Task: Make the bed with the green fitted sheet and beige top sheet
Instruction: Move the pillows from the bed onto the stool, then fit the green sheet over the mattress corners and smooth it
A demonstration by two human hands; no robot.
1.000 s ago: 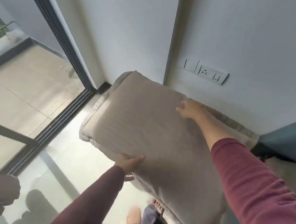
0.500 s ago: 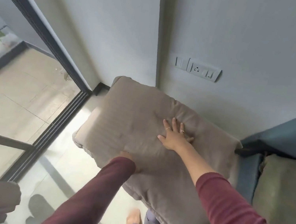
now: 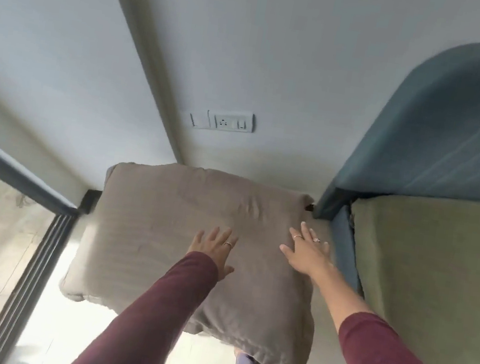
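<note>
Pale matte wall with a white switch-and-socket plate; dark-framed glass door at left over glossy floor tiles. Head view: beige pillow, soft, rectangular, faintly striped weave, sits between the wall corner and the bed side. Left hand flat on it, fingers spread, gripping nothing. Right hand likewise open, palm down near the pillow's right edge. Green fitted sheet covers the mattress at right, smooth, below the teal padded headboard.
</note>
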